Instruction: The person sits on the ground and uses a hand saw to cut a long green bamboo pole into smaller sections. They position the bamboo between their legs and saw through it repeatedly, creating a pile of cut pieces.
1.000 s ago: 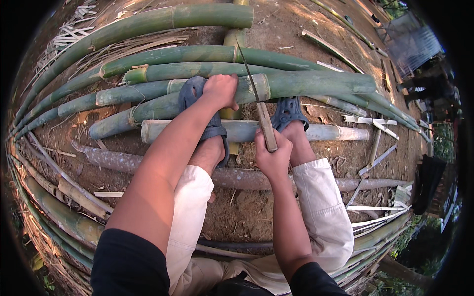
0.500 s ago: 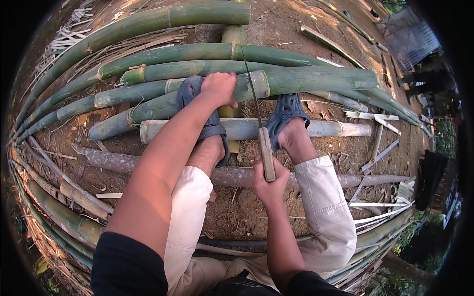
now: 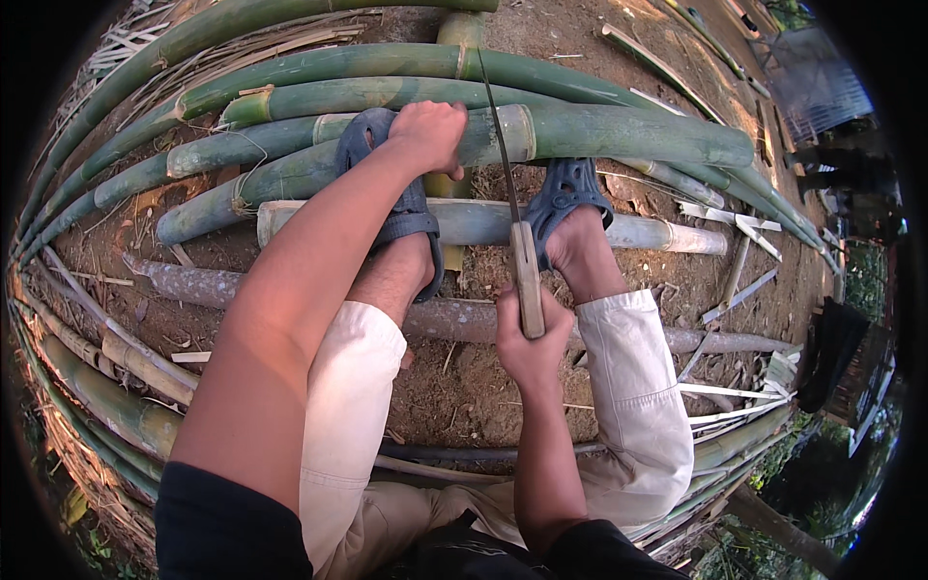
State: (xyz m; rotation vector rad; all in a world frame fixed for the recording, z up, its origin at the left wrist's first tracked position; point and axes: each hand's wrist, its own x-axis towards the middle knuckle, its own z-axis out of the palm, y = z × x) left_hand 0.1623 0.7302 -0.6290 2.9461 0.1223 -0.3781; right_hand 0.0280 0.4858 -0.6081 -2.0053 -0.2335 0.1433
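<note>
A thick green bamboo pole lies crosswise in front of me. My left hand clasps it from above, its thumb on the near side and most of its fingers hidden beyond the curve. A hand saw with a pale wooden handle is in my right hand, fingers wrapped round the grip. Its narrow dark blade crosses the pole just left of a pale joint ring, pointing away from me. My left clog is on the pole beside my left hand. My right clog is close to the pole's near side.
Other green bamboo poles lie behind. A shorter grey bamboo piece and a rough brown pole run across nearer me. Split strips litter the dirt at right. More bamboo is stacked at lower left.
The whole view has shifted, so the poles and my hands appear a little higher. Both hands keep their holds, and the saw stays at nearly the same place across the bamboo pole.
</note>
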